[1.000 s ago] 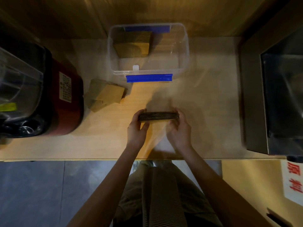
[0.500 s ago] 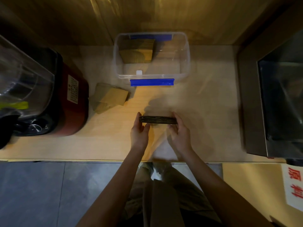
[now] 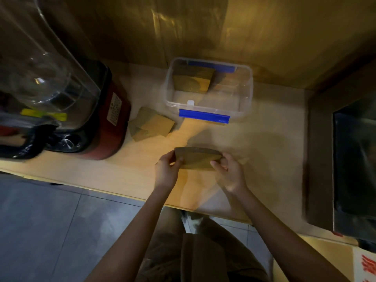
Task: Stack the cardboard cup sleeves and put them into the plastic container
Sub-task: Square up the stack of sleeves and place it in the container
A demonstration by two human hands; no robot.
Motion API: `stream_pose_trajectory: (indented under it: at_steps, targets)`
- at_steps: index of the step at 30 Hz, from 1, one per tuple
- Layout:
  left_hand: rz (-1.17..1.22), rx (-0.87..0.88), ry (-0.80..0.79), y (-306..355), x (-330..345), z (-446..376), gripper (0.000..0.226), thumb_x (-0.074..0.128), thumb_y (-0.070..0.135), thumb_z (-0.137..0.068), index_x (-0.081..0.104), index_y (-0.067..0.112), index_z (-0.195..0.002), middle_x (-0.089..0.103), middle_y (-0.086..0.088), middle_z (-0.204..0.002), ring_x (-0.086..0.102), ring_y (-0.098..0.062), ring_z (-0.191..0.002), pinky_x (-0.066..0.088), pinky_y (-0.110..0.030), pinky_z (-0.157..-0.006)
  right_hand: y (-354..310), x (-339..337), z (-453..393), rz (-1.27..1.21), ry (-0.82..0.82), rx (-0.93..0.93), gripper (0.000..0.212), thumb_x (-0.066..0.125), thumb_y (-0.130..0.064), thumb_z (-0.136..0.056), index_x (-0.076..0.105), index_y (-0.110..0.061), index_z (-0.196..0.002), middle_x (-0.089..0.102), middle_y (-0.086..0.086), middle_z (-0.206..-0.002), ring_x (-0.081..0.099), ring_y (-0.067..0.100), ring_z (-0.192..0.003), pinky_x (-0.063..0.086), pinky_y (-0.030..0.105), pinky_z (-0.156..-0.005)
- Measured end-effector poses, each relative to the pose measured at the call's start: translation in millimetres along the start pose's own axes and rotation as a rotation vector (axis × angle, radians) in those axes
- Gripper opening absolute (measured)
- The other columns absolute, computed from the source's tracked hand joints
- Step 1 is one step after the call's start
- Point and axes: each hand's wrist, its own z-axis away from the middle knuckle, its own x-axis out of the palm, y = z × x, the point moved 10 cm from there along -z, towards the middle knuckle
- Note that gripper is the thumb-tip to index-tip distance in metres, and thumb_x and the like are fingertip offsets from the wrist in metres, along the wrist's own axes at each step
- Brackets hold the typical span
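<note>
Held stack [image 3: 196, 159]: flattened cardboard cup sleeves, broad brown face tipping up toward the camera, hovering nearer the viewer than the plastic container and well apart from it.
Left hand [image 3: 166, 171]: pinching the stack's left end, thumb lying on the near face, fingers curling behind it.
Right hand [image 3: 230, 171]: clamping the stack's right end the same way, thumb in front, fingers wrapping behind.
Plastic container [image 3: 247, 92]: clear tub with blue clips on its near and far rims, sitting open on the counter against the back wall.
Sleeves in the container [image 3: 192, 82]: one brown stack already resting inside, tucked into the far left corner; the rest of the tub looking bare.
Loose sleeves [image 3: 152, 125]: small untidy pile lying on the counter just left of the container, near its front corner.
Progress: looking partway through; one stack stored, one in hand awaiting placing, the loose pile awaiting gathering and squaring.
Surroundings: blender-like appliance with a red base [image 3: 110, 110] standing well left of the container; dark appliance well to its right, cut off by the frame edge.
Hard to make out: number of sleeves in any stack; fingers behind the held stack; dim light and blur softening edges.
</note>
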Motion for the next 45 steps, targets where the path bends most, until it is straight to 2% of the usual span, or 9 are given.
stream_pose_trajectory:
  at_steps: [4,8,15,23,26,30,36,39,45]
  targets:
    - [0.059,-0.040,0.045,2.3,-33.5,-5.2,0.033,0.058,0.019,-0.086,0.060,0.004,-0.115,0.064,-0.007,-0.101,0.059,-0.018,-0.090,0.047,-0.017,-0.069,-32.8,14.5,-13.0,-0.168,-0.077,-0.024,0.005,0.065,-0.003,-0.081,0.062,-0.006,-0.084,0.066,0.009,-0.075,0.061,0.000,-0.065,0.045,0.015,-0.064]
    - [0.094,-0.078,0.203,-0.5,-78.5,-18.6,0.039,0.064,0.027,-0.082,0.062,0.005,-0.114,0.067,-0.007,-0.095,0.063,-0.025,-0.094,0.049,-0.029,-0.079,-67.5,36.5,-28.4,-0.250,-0.094,-0.029,0.023,0.066,-0.003,-0.079,0.059,-0.020,-0.064,0.059,-0.001,-0.062,0.053,-0.004,-0.053,0.042,0.017,-0.056]
    - [0.082,-0.058,0.432,3.2,-139.8,-38.5,0.036,0.060,0.028,-0.084,0.059,0.009,-0.114,0.068,-0.013,-0.101,0.060,-0.020,-0.092,0.043,-0.027,-0.081,-102.4,82.5,-54.3,-0.297,0.032,0.039,0.024,0.069,-0.009,-0.078,0.061,-0.022,-0.059,0.059,-0.007,-0.063,0.056,0.008,-0.063,0.049,0.040,-0.072]
    - [-0.073,0.000,0.337,3.6,-123.8,-69.5,0.042,0.054,0.014,-0.087,0.048,0.001,-0.127,0.061,-0.024,-0.122,0.060,-0.036,-0.110,0.048,-0.040,-0.093,-108.5,93.8,-77.4,-0.185,0.223,0.071,0.017,0.067,-0.010,-0.078,0.066,0.006,-0.077,0.058,0.011,-0.066,0.054,0.023,-0.062,0.051,0.046,-0.070]
    - [-0.131,-0.024,0.286,0.6,-115.1,-80.7,0.049,0.049,0.013,-0.089,0.038,0.000,-0.135,0.053,-0.026,-0.131,0.052,-0.038,-0.120,0.040,-0.039,-0.099,-111.7,99.5,-81.0,-0.108,0.237,0.045,0.018,0.065,-0.008,-0.079,0.063,0.006,-0.069,0.056,0.014,-0.064,0.051,0.021,-0.064,0.041,0.014,-0.058]
    - [-0.192,-0.096,0.208,-10.5,-103.5,-94.2,0.054,0.045,0.015,-0.091,0.027,-0.002,-0.139,0.044,-0.028,-0.139,0.044,-0.040,-0.126,0.034,-0.040,-0.103,-117.4,107.5,-86.3,0.041,0.220,-0.007,0.016,0.061,-0.005,-0.078,0.061,0.006,-0.065,0.060,0.021,-0.065,0.049,0.021,-0.063,0.025,0.025,-0.053]
    - [-0.046,-0.255,0.222,-29.3,-103.0,-94.5,0.051,0.044,0.018,-0.091,0.029,0.002,-0.137,0.044,-0.027,-0.138,0.043,-0.042,-0.126,0.035,-0.040,-0.101,-107.1,114.2,-94.9,0.010,0.201,-0.029,0.016,0.059,-0.027,-0.069,0.062,-0.012,-0.065,0.066,0.018,-0.072,0.060,0.034,-0.077,0.048,0.042,-0.074]
    - [0.059,-0.312,0.251,-37.5,-102.3,-94.9,0.051,0.044,0.022,-0.092,0.029,0.005,-0.137,0.043,-0.026,-0.139,0.042,-0.042,-0.126,0.035,-0.041,-0.103,-100.4,110.3,-94.8,-0.159,0.178,0.038,0.021,0.066,-0.014,-0.079,0.058,-0.025,-0.062,0.067,0.016,-0.076,0.063,0.027,-0.082,0.046,0.035,-0.077]
    - [0.136,-0.412,0.286,-49.2,-96.9,-89.8,0.055,0.045,0.030,-0.091,0.030,0.004,-0.137,0.040,-0.026,-0.141,0.040,-0.041,-0.128,0.033,-0.041,-0.103,-88.7,126.2,-98.2,-0.350,0.002,0.168,0.008,0.069,-0.005,-0.076,0.069,-0.007,-0.084,0.067,-0.005,-0.072,0.064,-0.005,-0.063,0.048,0.012,-0.068]
